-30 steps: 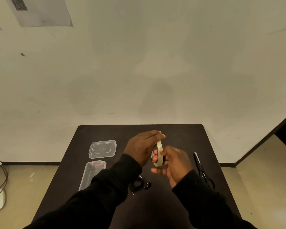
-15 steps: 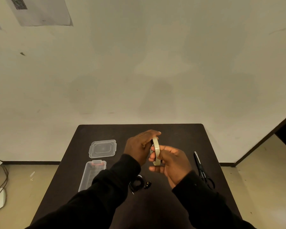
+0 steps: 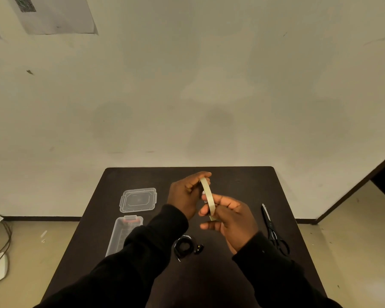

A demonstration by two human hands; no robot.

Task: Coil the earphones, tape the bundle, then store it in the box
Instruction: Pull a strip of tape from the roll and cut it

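Observation:
A pale roll of tape stands edge-on above the middle of the dark table. My left hand grips its upper part and my right hand holds its lower part, thumb on the rim. The coiled black earphones lie on the table just below my hands, with an earbud beside the coil. A clear plastic box with an orange clip lies open at the left, partly hidden by my left sleeve. Its clear lid rests behind it.
Black scissors lie along the right side of the table. A pale wall rises behind the table. Cables and a white object lie on the floor at the left.
Both hands have turned the tape roll a little and shifted slightly left. My right thumb has slid along the rim. The earphones, box and scissors have not moved.

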